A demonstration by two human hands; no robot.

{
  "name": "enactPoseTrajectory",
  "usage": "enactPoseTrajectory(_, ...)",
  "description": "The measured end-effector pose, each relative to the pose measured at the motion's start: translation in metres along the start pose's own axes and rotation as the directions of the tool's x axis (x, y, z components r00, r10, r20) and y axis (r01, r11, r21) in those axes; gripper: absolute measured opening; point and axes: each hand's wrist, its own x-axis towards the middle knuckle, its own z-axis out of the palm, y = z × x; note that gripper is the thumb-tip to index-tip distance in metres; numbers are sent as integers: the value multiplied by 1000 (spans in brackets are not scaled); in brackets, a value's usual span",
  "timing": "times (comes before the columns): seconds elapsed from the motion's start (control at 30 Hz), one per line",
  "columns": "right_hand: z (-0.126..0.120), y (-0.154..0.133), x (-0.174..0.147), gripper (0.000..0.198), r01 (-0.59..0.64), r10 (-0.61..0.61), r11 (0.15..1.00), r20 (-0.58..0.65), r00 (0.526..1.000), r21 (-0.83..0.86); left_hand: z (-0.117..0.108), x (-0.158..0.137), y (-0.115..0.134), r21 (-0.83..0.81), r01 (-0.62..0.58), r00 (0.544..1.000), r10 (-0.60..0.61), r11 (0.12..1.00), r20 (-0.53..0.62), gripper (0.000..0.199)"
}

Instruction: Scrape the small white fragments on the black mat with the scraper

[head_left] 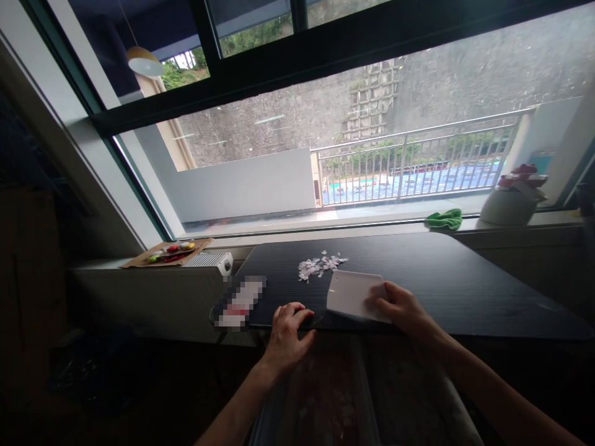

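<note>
My right hand [400,306] grips the right side of a white flat scraper [351,292] with rounded corners and a small hole near one corner. The scraper is held low at the black table's [441,272] front part, just in front of a loose pile of small white paper scraps [320,266]. At the table's front edge, my left hand [292,331] is bent with thumb and fingers apart, to the left of the scraper. A faint shiny spot shows by its fingertips, too small to name.
Below the table edge stands a dim translucent bin [325,396] with pale bits inside. A blurred-out item [242,303] lies at the table's left end. A green cloth [444,219] and a white bottle [509,201] are on the sill; a cardboard sheet [199,246] lies left.
</note>
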Motion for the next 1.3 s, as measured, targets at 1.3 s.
enactPoseTrajectory(1.3, 104, -58, 84, 19, 278, -300, 790, 50, 953, -547, 10, -1, -4, 16, -4, 999, 5, 1000, -35, 36)
